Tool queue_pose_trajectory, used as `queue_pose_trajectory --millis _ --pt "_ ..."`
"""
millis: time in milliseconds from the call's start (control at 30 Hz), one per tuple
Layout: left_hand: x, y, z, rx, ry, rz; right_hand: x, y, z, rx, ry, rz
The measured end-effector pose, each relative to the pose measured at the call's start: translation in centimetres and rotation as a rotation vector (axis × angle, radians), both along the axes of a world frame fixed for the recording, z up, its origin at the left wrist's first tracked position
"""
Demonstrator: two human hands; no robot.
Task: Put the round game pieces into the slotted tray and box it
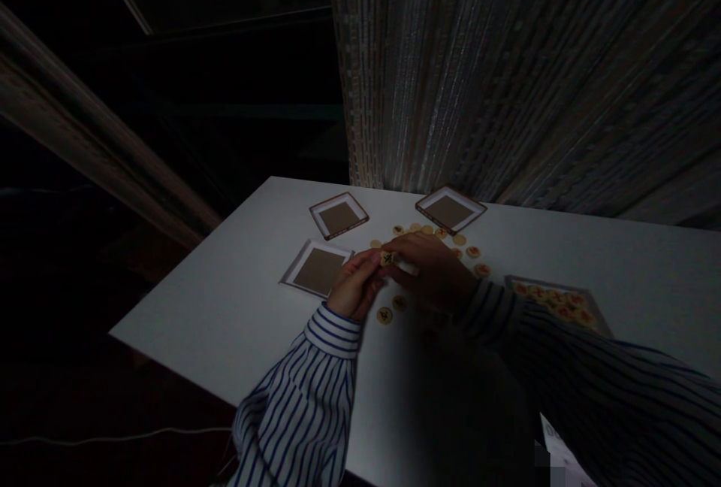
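At fingertips (375, 258), round disc (388, 258), striped cuffs (332, 331)

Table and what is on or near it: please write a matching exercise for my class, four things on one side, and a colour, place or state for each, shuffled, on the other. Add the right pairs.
1. Table
2. Held disc
3. Rightmost box
4. Curtain

A. holds red-marked discs
B. hangs behind the table
C. white
D. at the fingertips of left hand and right hand

Pairs: 1-C, 2-D, 3-A, 4-B
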State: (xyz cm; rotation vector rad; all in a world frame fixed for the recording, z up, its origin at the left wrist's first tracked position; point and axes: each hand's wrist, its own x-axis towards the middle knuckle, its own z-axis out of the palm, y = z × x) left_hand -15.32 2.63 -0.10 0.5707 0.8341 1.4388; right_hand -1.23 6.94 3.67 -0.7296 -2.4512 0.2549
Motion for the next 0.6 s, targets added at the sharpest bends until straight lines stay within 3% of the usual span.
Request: queue_pose_trajectory --millis 167,433,600 --pt "-0.4 0.2 0.2 -0.036 0.072 0.075 -0.3 0.2 -0.3 -0.026 -0.059 -0.019" --pt "-2.3 0.7 0.1 -0.051 0.247 0.475 -0.6 0.5 -2.1 -0.043 -0.435 -0.094" --pt "-2.6 0.9 -0.5 -0.038 0.394 0.528 -1.5 -0.1 -2.0 -0.028 -0.59 -0.082"
